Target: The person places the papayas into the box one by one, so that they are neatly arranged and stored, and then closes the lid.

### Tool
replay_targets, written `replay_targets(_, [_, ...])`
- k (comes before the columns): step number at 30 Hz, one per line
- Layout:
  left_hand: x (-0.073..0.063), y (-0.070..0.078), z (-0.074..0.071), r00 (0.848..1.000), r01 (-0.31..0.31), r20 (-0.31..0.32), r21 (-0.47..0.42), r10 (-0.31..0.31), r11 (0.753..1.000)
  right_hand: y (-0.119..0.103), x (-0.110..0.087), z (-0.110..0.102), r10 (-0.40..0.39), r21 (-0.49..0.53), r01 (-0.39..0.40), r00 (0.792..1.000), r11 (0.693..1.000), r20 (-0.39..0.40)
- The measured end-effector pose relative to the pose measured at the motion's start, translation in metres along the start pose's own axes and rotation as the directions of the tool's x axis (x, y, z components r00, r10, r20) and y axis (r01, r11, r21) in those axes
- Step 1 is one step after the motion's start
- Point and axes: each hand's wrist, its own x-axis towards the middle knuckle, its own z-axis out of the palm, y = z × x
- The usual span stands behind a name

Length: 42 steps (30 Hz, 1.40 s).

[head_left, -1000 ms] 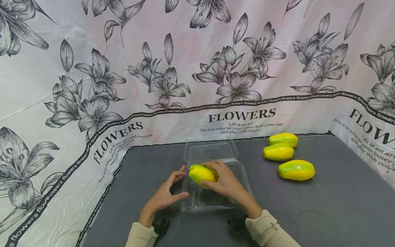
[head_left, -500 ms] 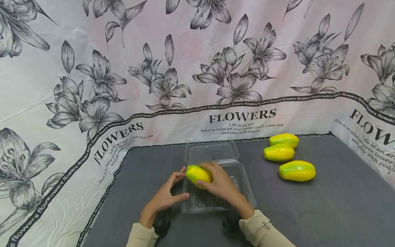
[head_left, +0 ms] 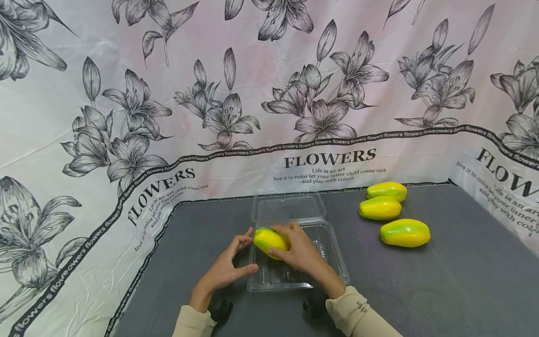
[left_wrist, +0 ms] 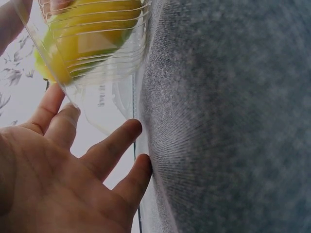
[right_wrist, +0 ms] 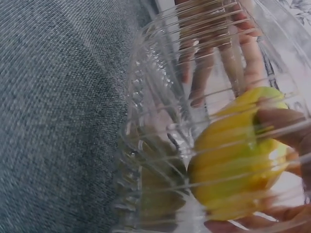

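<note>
My right hand (head_left: 301,250) grips a yellow-green papaya (head_left: 267,241) over the left part of a clear plastic clamshell box (head_left: 338,262). In the right wrist view that papaya (right_wrist: 228,150) shows through the ribbed box wall, low and close to the bottom. My left hand (head_left: 227,264) is at the box's left side, thumb and fingers spread, holding nothing. Its fingertips are right at the box wall in the left wrist view, where the palm of the left hand (left_wrist: 63,170) faces the camera. The box's lid (head_left: 290,207) stands open toward the back.
Three more papayas lie on the grey table (head_left: 421,290) to the right: a near papaya (head_left: 405,232), a middle papaya (head_left: 380,208) and a far papaya (head_left: 387,191). A flower-printed cloth (head_left: 236,173) hangs behind and along the sides.
My right hand has moved a little left and down with the papaya, which is now nearer the box's left wall. The left hand has stayed in place.
</note>
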Motion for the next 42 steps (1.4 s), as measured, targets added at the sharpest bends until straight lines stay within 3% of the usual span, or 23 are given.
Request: replay_targets(42, [0.0006,-0.0004,0.0004,1.0,0.0,-0.005,-0.006,0.0,1.0,0.0009,0.0021,0.0025,0.025,0.021,-0.025,1.0,0.999,0.017])
